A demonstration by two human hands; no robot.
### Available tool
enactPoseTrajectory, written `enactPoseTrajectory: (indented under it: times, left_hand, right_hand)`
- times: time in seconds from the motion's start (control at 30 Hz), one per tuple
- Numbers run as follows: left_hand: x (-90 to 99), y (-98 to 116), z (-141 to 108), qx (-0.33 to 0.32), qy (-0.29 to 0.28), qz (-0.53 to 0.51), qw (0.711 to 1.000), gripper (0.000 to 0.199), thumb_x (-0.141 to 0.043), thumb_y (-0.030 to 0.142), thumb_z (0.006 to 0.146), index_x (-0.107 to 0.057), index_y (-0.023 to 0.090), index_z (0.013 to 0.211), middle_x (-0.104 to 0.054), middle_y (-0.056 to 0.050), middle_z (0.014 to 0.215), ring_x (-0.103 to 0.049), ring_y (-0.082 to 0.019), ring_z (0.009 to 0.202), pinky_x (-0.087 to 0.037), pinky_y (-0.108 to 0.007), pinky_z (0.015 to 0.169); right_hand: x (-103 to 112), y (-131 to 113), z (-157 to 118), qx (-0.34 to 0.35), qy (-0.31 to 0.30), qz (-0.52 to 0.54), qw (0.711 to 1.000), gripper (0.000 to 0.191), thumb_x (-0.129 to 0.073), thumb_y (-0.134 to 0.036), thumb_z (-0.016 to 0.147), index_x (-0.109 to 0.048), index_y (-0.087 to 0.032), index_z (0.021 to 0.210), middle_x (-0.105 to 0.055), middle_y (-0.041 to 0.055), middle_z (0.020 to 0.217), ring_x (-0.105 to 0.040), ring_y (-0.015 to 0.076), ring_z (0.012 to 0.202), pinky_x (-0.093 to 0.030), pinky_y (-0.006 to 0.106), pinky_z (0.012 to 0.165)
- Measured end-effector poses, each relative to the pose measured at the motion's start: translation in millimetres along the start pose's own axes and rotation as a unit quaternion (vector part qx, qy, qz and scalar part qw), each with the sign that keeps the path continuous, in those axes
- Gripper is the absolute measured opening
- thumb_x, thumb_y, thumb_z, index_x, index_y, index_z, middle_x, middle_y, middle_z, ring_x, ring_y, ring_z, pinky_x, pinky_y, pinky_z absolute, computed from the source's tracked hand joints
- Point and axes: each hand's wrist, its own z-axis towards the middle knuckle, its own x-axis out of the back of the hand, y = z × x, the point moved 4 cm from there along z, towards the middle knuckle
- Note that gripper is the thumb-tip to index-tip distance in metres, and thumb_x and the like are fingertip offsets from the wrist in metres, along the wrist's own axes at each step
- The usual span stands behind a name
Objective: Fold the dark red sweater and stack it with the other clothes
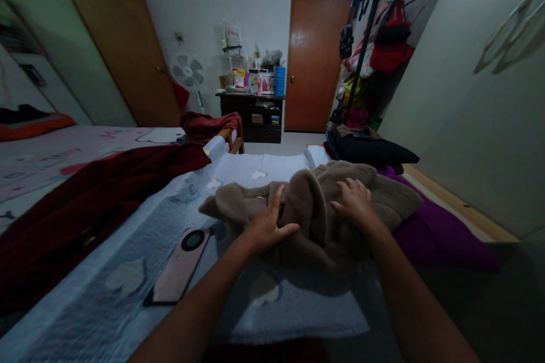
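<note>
A thick brown garment [306, 204], perhaps a coat, lies bunched on a pale blue sheet [238, 317] with heart shapes. On its left part rests my left hand [270, 221], thumb and fingers spread apart. My right hand [354, 199] lies on the garment's right part, its fingers stretched out over the cloth. Neither hand visibly grips the fabric. Folds hide much of the garment's shape. To the left of my left forearm lies a pink phone [181, 269] with a round dark camera ring.
A dark red garment [102, 204] spreads over the left side. Folded dark clothes [370, 147] are stacked at the right, with a purple cloth [443, 227] in front of them. Farther back stand a fan [187, 71], a dark cabinet [251, 119] and a wooden door [317, 62].
</note>
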Motion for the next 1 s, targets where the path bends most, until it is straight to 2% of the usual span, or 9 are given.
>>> enactPoseTrajectory:
  times: [0.1,0.23,0.33,0.47,0.6,0.73,0.8,0.9,1.0]
  left_hand:
    - [-7.4,-7,-10,0.039,-0.008,0.008,0.999,0.085,-0.062,0.026,0.073,-0.026,0.02,0.149,-0.069,-0.011,0.111,-0.067,-0.028,0.092,-0.048,-0.038,0.086]
    - [-6.8,-1,-30,0.003,-0.09,0.035,0.995,0.076,-0.054,0.012,0.067,-0.04,0.024,0.142,-0.068,-0.006,0.114,-0.065,-0.026,0.097,-0.045,-0.034,0.087]
    - [-7.6,8,-52,-0.036,-0.156,0.053,0.986,0.069,-0.051,0.009,0.066,-0.048,0.03,0.131,-0.065,-0.001,0.121,-0.06,-0.024,0.107,-0.041,-0.032,0.092]
    - [-13.6,11,-82,-0.012,-0.182,0.127,0.975,0.051,-0.052,0.009,0.067,-0.054,0.027,0.115,-0.066,-0.002,0.11,-0.059,-0.023,0.102,-0.04,-0.034,0.09]
    - [-6.3,10,-101,0.034,-0.177,0.159,0.971,0.037,-0.053,0.012,0.071,-0.056,0.025,0.106,-0.066,-0.003,0.101,-0.059,-0.022,0.093,-0.042,-0.032,0.082]
    - [23.9,14,-94,0.027,-0.206,0.069,0.976,0.016,-0.056,0.025,0.081,-0.063,0.024,0.095,-0.068,-0.002,0.092,-0.062,-0.019,0.086,-0.044,-0.028,0.078]
    - [45.6,15,-74,0.01,-0.138,0.027,0.99,0.018,-0.052,0.03,0.086,-0.065,0.023,0.094,-0.069,-0.003,0.096,-0.062,-0.02,0.092,-0.046,-0.029,0.083]
    - [69.7,7,-32,-0.023,0.053,0.08,0.995,0.031,-0.053,0.032,0.084,-0.062,0.023,0.112,-0.058,-0.008,0.13,-0.049,-0.027,0.124,-0.033,-0.042,0.107]
    - [59.6,-17,7,0.003,0.053,0.155,0.987,0.066,-0.065,0.026,0.068,-0.05,0.027,0.132,-0.039,-0.01,0.15,-0.023,-0.035,0.142,-0.008,-0.058,0.113]
  right_hand:
    - [-17,10,7,-0.001,-0.097,-0.072,0.993,0.082,-0.071,-0.04,0.07,-0.039,-0.023,0.142,-0.021,0.015,0.156,-0.009,0.0433,0.143,-0.02,0.062,0.107]
    - [-28,13,10,0.049,-0.2,-0.096,0.974,0.087,-0.075,-0.035,0.064,-0.039,-0.03,0.143,-0.015,0.0081,0.159,-0.002,0.0454,0.143,-0.021,0.068,0.104]
    - [-26,8,11,0.115,-0.172,-0.1,0.973,0.07,-0.073,-0.027,0.066,-0.051,-0.026,0.133,-0.036,0.0117,0.149,-0.024,0.0428,0.137,-0.032,0.06,0.102]
    - [-15,-7,6,0.202,-0.113,-0.078,0.97,0.024,-0.062,-0.012,0.071,-0.068,-0.016,0.094,-0.065,0.0142,0.104,-0.058,0.0295,0.101,-0.044,0.038,0.087]
    - [7,-17,3,0.185,-0.124,-0.015,0.975,0.012,-0.058,-0.008,0.071,-0.062,-0.018,0.065,-0.064,0.0083,0.073,-0.059,0.0219,0.071,-0.043,0.032,0.067]
    - [31,-30,-2,0.225,-0.239,0.063,0.942,0.009,-0.059,-0.015,0.068,-0.058,-0.018,0.06,-0.056,-0.0009,0.061,-0.051,0.013,0.057,-0.033,0.025,0.053]
    - [37,-39,-10,0.248,-0.323,0.123,0.905,0.009,-0.056,-0.017,0.07,-0.058,-0.018,0.061,-0.052,-0.0033,0.058,-0.047,0.0105,0.055,-0.032,0.023,0.052]
    - [36,-54,-26,0.264,-0.453,0.221,0.822,0.014,-0.057,-0.025,0.074,-0.057,-0.016,0.063,-0.047,-0.0052,0.056,-0.041,0.008,0.051,-0.03,0.021,0.048]
    - [29,-63,-31,0.264,-0.502,0.261,0.781,0.034,-0.057,-0.044,0.081,-0.056,-0.015,0.062,-0.042,-0.0056,0.053,-0.036,0.0069,0.048,-0.027,0.02,0.045]
